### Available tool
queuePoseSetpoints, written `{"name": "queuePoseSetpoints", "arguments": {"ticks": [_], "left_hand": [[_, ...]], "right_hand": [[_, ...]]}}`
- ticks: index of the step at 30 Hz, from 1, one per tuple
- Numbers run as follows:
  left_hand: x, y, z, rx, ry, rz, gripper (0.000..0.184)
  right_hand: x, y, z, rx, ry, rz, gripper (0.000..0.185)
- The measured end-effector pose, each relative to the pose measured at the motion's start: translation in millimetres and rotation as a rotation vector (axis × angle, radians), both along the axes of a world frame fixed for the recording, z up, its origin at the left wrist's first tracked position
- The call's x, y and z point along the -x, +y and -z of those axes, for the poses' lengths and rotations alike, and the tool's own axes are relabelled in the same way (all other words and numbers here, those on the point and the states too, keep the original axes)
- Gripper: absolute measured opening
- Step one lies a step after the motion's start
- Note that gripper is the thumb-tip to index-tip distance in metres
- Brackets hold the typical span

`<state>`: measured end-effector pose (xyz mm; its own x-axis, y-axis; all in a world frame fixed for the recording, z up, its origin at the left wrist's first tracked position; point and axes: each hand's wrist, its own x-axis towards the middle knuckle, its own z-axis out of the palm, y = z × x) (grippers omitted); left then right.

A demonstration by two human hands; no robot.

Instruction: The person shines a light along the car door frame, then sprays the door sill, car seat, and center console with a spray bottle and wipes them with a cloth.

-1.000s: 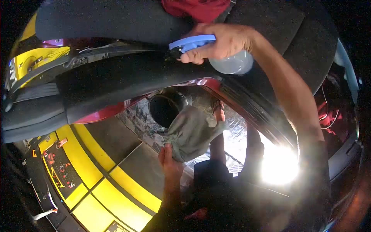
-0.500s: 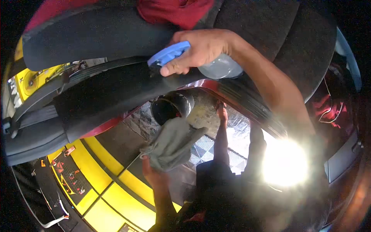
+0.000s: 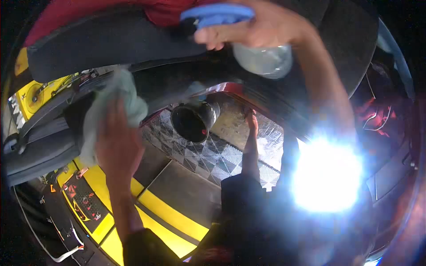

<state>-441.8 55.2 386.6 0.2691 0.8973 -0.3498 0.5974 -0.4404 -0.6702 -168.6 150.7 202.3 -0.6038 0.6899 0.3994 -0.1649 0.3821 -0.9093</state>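
My right hand [image 3: 270, 24] grips a spray bottle [image 3: 264, 61] with a blue trigger head and a translucent body, above dark car upholstery [image 3: 106, 46]. Its fingers wrap around the neck, just under the head. On the left, my left hand [image 3: 119, 144] holds a pale grey-green cloth [image 3: 126, 91] over the dark trim beside a car opening. Both the cloth and this hand are smeared by motion, so whether the cloth touches the trim I cannot tell. My left fingers are partly lost in its folds.
A black bucket [image 3: 188, 124] stands on the grey tiled floor below. Red fabric [image 3: 168, 11] lies on the upholstery at the top. Yellow and black floor panels [image 3: 168, 221] spread at lower left, near a tool board [image 3: 84, 199]. Bright glare [image 3: 328, 175] covers the lower right.
My left hand has carried the cloth up and left, from in front of the bucket to the dark trim. The spray bottle has moved up and slightly right in my right hand.
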Motion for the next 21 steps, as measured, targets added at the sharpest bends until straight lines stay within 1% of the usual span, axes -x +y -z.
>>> {"name": "queuePoseSetpoints", "arguments": {"ticks": [1,2,3,4,5,6,7,9,11,12,13,15,16,17,18,19,20,21], "left_hand": [[4.1,4.1,23.8,0.071,-0.139,-0.341,0.044],[15.6,9.9,60.3,0.132,-0.172,-0.178,0.044],[23.1,17.4,87.3,0.198,-0.193,-0.023,0.044],[-10.2,22.7,104.7,0.25,-0.226,-0.068,0.043],[-49.6,28.5,124.8,0.289,-0.255,-0.107,0.043],[-45.1,29.8,168.5,0.31,-0.336,-0.212,0.039],[-35.9,30.0,219.1,0.349,-0.357,-0.259,0.038],[-30.0,21.4,319.8,0.437,-0.346,-0.29,0.037],[-25.9,3.8,389.6,0.468,-0.338,-0.312,0.036],[-26.7,-0.3,407.3,0.47,-0.332,-0.317,0.036],[-28.3,-3.0,411.0,0.498,-0.325,-0.32,0.035],[-25.2,2.2,383.2,0.61,-0.29,-0.309,0.035],[-17.6,11.4,355.7,0.696,-0.261,-0.29,0.035],[1.7,25.7,310.8,0.786,-0.21,-0.262,0.035],[16.6,39.5,238.8,0.888,-0.133,-0.271,0.027],[11.7,40.7,159.8,0.679,-0.128,-0.298,0.03],[0.8,46.8,88.2,0.562,0.021,-0.541,0.036],[27.1,51.0,29.2,0.553,0.084,-0.249,0.028]], "right_hand": [[-17.7,-3.1,1.0,-0.163,0.029,0.044,0.035],[-34.7,-7.0,-1.2,-0.323,0.059,0.102,0.037],[-48.8,-21.0,-14.7,0.019,0.03,0.224,0.039],[-67.5,-32.8,-29.0,0.351,-0.012,0.354,0.041],[-85.0,-35.8,-34.5,0.511,-0.032,0.416,0.042],[-102.6,-38.9,-40.2,0.675,-0.039,0.482,0.043],[-119.6,-39.9,-40.6,0.585,-0.279,0.467,0.045],[-145.0,-46.4,-28.8,0.473,-0.527,0.46,0.047],[-156.7,-65.1,-8.5,0.195,0.012,0.503,0.048],[-160.0,-65.5,-2.2,0.126,0.154,0.516,0.048],[-163.3,-65.7,4.4,0.048,0.287,0.519,0.048],[-159.6,-55.4,8.6,0.029,0.335,0.54,0.046],[-155.7,-52.9,5.7,0.02,0.351,0.545,0.046],[-151.8,-50.6,2.6,0.01,0.366,0.55,0.046],[-142.3,-56.5,-3.1,0.12,0.231,0.6,0.046],[-134.5,-62.5,-9.7,0.223,0.088,0.647,0.047],[-131.6,-62.3,-18.8,0.273,0.02,0.67,0.048],[-128.7,-61.8,-27.7,0.324,-0.049,0.69,0.048]]}}
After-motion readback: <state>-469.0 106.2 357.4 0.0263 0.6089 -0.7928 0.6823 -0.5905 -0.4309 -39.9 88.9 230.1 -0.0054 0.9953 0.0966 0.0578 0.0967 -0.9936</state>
